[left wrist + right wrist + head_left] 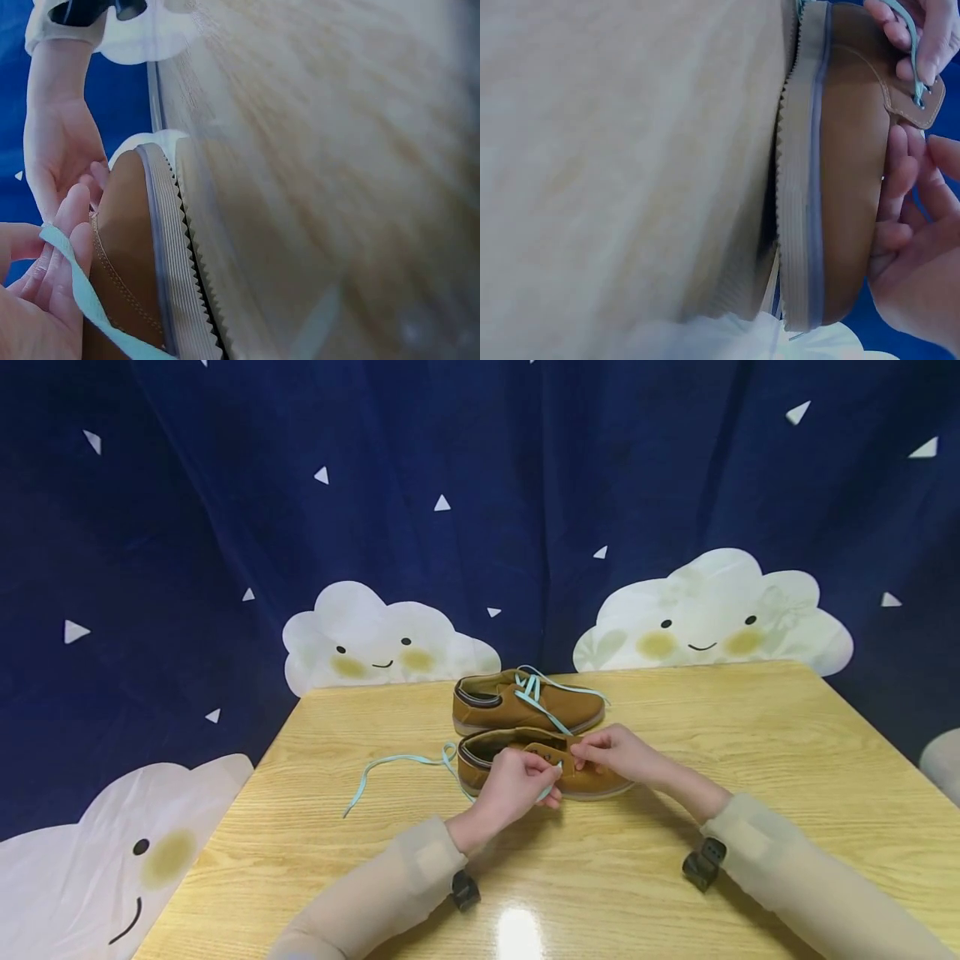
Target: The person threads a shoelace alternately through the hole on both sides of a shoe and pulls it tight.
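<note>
A brown leather shoe (600, 783) with a pale sole stands side-on on the table, its toe to the right. My left hand (517, 785) pinches a light blue shoelace (84, 289) between thumb and fingertips beside the shoe's eyelet flap (919, 105). In the right wrist view the lace enters an eyelet near the flap's front corner. My right hand (618, 752) is at that front corner, fingers curled against the shoe's upper; thumb and forefinger pinch at a short pale bit of lace just under the flap, mostly hidden by the fingers.
Behind it stands the matching brown shoe (570, 706), laced with a light blue lace (532, 687). The loose length of the near shoe's lace (397, 758) trails left across the wooden table (360, 877). A dark blue curtain (480, 552) with clouds hangs behind.
</note>
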